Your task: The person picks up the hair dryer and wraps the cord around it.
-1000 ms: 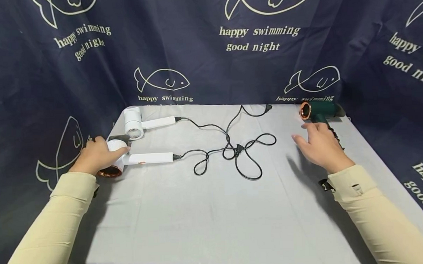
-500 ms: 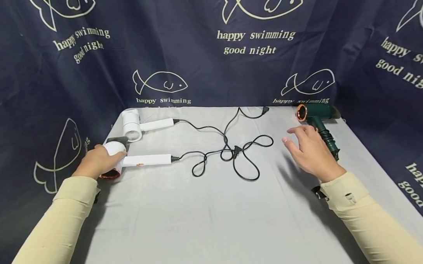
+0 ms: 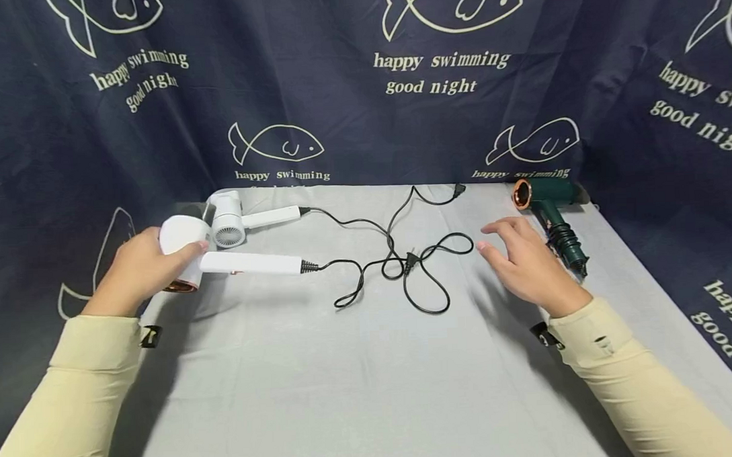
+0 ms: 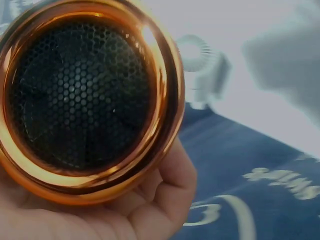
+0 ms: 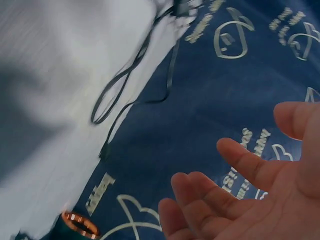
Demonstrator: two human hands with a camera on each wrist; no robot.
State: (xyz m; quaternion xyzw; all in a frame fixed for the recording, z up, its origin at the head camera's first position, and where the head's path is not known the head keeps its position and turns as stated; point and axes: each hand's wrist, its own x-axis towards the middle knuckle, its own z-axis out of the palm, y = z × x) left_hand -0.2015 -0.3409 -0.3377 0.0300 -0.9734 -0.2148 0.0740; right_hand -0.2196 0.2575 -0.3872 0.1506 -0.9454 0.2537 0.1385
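My left hand (image 3: pixel 134 269) gripped a white dryer (image 3: pixel 184 233) round its head, thumb on the near-right side, copper rim (image 4: pixel 167 95) toward me. The dryer was at the table's left side, raised, its handle (image 3: pixel 252 263) pointing right with a shadow on the table (image 3: pixel 359 377) below. Second white dryer (image 3: pixel 228 216) lay just behind; couldn't tell if the two touched. Black cords (image 3: pixel 339 262) ran right from both handles, looping and crossing mid-table; one plug (image 3: pixel 411 260) sat among the loops, another (image 3: pixel 459 190) at the back edge. My right hand (image 3: pixel 527 266) had its fingers loosely spread, over the table just left of a green dryer (image 3: pixel 554 192), whose cord wrapped its handle. Navy fish-print cloth (image 3: pixel 350 108) hung behind.
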